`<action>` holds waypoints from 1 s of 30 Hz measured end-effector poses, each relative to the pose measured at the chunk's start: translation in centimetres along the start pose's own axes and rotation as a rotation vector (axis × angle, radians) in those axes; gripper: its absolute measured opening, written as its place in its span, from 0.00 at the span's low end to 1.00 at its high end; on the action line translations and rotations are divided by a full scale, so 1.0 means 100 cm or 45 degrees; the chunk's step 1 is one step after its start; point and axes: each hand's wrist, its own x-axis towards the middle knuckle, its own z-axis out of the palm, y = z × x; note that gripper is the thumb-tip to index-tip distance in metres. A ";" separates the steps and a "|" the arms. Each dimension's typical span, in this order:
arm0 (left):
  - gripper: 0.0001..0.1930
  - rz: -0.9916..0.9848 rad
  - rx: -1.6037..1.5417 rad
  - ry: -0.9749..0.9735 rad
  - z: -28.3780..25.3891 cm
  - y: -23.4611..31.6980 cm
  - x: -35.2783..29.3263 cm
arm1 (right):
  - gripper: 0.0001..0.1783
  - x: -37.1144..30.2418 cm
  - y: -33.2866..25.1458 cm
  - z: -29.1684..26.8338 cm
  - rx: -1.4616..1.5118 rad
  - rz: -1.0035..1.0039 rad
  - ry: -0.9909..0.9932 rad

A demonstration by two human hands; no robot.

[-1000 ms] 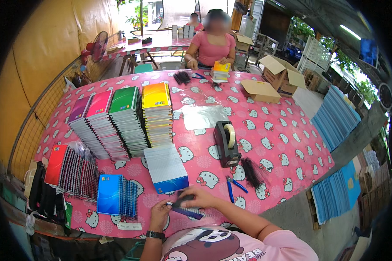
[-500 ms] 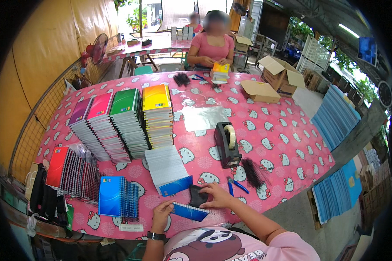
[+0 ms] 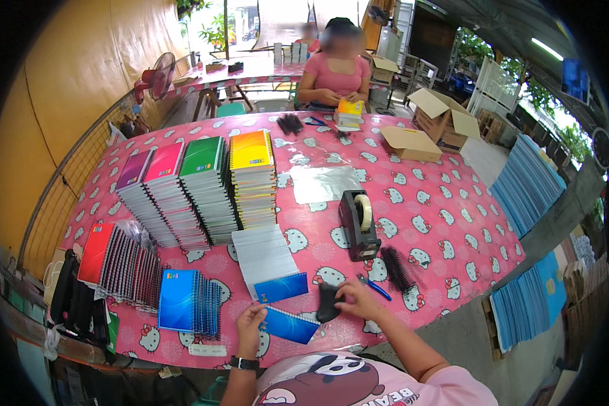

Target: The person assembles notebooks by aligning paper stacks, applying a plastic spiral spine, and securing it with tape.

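My left hand (image 3: 251, 317) pinches the left end of a small blue notebook (image 3: 291, 325), whose top edge has a row of binding holes or wire. To its right, my right hand (image 3: 358, 300) grips a small black object (image 3: 328, 302) with a curved outline; its kind cannot be made out. That object stands at the notebook's right end. Just beyond lies another blue cover (image 3: 281, 287), at the near end of a fanned row of white-paged pads (image 3: 264, 254). Blue-handled pliers (image 3: 375, 287) and a pile of black binding coils (image 3: 399, 269) lie right of my right hand.
Tall notebook stacks in purple, pink, green (image 3: 201, 157) and yellow (image 3: 251, 151) stand at left, with red (image 3: 96, 254) and blue (image 3: 178, 300) ones nearer. A black tape dispenser (image 3: 359, 230) sits centrally. Across the table, a person (image 3: 335, 74) handles yellow notebooks beside open cardboard boxes (image 3: 446, 118).
My right hand and the black object have moved a little to the right along the notebook. My left hand still holds the notebook. The whole view has shifted slightly.
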 end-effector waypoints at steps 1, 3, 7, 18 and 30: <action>0.08 0.017 -0.036 -0.009 0.000 0.002 0.000 | 0.17 0.000 -0.003 -0.010 -0.195 0.016 0.111; 0.08 0.034 -0.077 -0.012 0.003 0.008 -0.003 | 0.16 0.004 -0.012 -0.017 -0.619 -0.086 0.334; 0.07 0.177 0.081 -0.093 0.043 0.042 -0.017 | 0.15 0.031 -0.080 0.011 0.201 -0.040 0.301; 0.06 0.517 0.203 -0.029 0.061 0.062 -0.024 | 0.13 0.054 -0.127 0.036 0.560 0.004 0.238; 0.05 0.668 0.334 -0.024 0.059 0.057 -0.024 | 0.11 0.057 -0.140 0.029 0.432 -0.111 0.232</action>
